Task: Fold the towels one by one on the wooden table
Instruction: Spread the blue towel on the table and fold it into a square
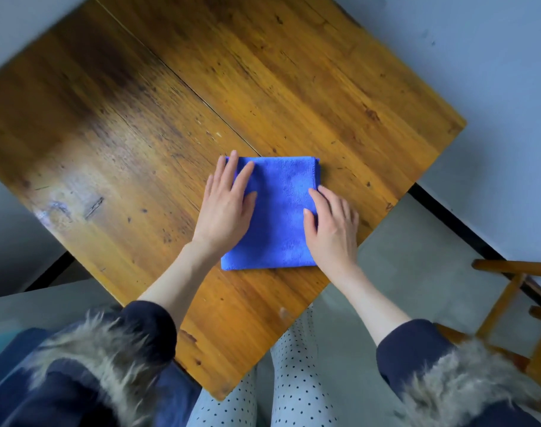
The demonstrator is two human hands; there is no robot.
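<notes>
While the left hand (224, 208) and right hand (332, 223) lay flat, gripping nothing, on the folded blue microfibre towel (278, 211), smoothing outward toward its edges looked best.

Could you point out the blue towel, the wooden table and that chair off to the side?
blue towel (278, 217): head view, middle of its folded top.
wooden table (293, 87): head view, bare planks beyond the towel.
chair (503, 300): head view, slanted wooden rail.
</notes>
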